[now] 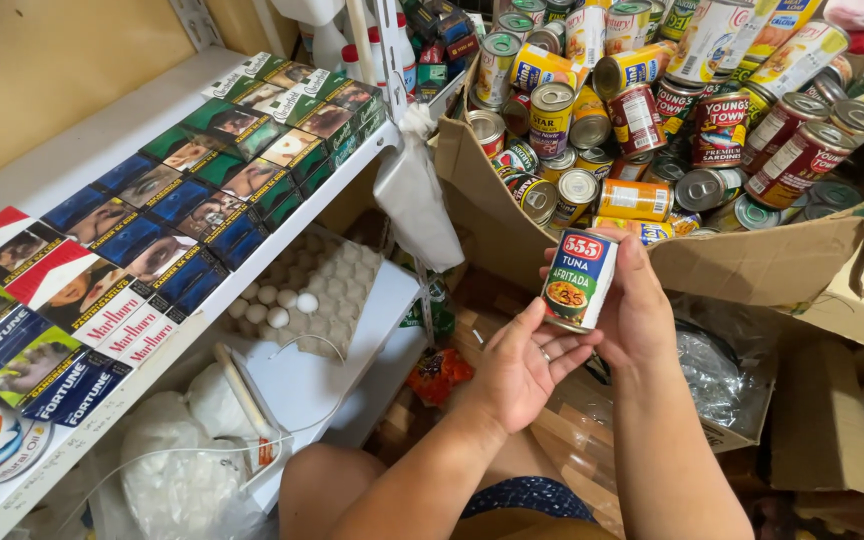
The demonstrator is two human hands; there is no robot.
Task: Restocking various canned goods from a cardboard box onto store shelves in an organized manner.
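Two hands, the left hand (522, 365) and the right hand (637, 310), hold one blue can (579, 279). One cardboard box (752, 262) holds too many cans (652, 110) to count. One egg tray (327, 285) holds about nine white eggs (267, 300).

Open air lies between shelf edge (282, 235) and cardboard box (752, 262); heaped cans (642, 130) fill the box.

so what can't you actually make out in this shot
- Head view: back of the can, turned away and covered by the right hand.
- Lower cans in the cardboard box, buried under the top layer.
- Egg tray, far part under the white shelf.
- Left hand: palm side hidden.
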